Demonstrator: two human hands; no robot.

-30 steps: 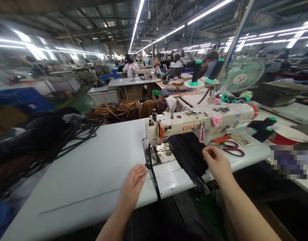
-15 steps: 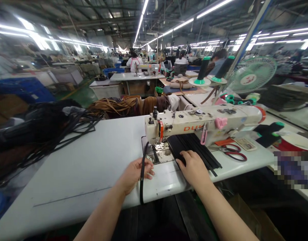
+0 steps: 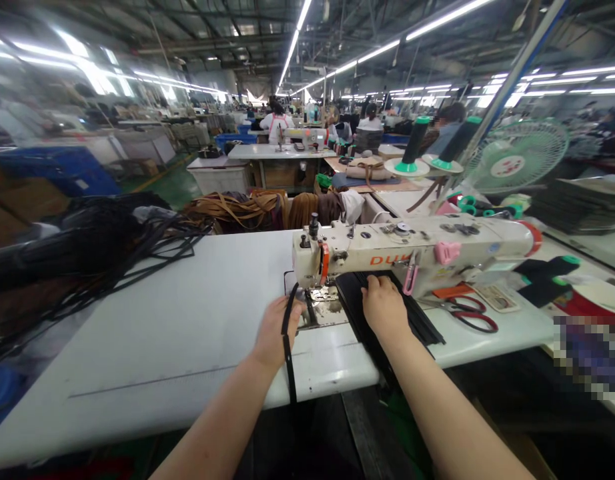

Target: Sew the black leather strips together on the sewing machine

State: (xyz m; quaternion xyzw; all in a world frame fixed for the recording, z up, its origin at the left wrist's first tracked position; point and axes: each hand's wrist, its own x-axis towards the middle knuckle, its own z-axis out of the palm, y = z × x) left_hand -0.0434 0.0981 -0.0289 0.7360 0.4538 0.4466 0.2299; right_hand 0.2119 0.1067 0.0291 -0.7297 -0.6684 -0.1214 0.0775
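Observation:
My left hand (image 3: 277, 333) is at the left of the sewing machine's needle plate (image 3: 330, 312), its fingers curled and blurred. A narrow black strap (image 3: 290, 370) crosses over this hand, from beside the machine head down to the table's front edge. Whether the fingers grip it, I cannot tell. My right hand (image 3: 385, 307) lies on a stack of black straps (image 3: 355, 300) under the arm of the sewing machine (image 3: 357, 257), fingers stretched forward. Left of the right wrist, part of the stack reaches the front edge.
Red-handled scissors (image 3: 471, 315) lie right of the stack. Black straps (image 3: 152, 257) spill over the table's left side. Thread cones (image 3: 415, 147) and a green fan (image 3: 512, 163) stand behind the machine. Brown straps (image 3: 237, 208) are heaped beyond the white table (image 3: 197, 320).
My left hand has moved forward to the needle plate, with the strap now across its back. The right hand has slid farther up the stack, and dark straps now show at the front edge.

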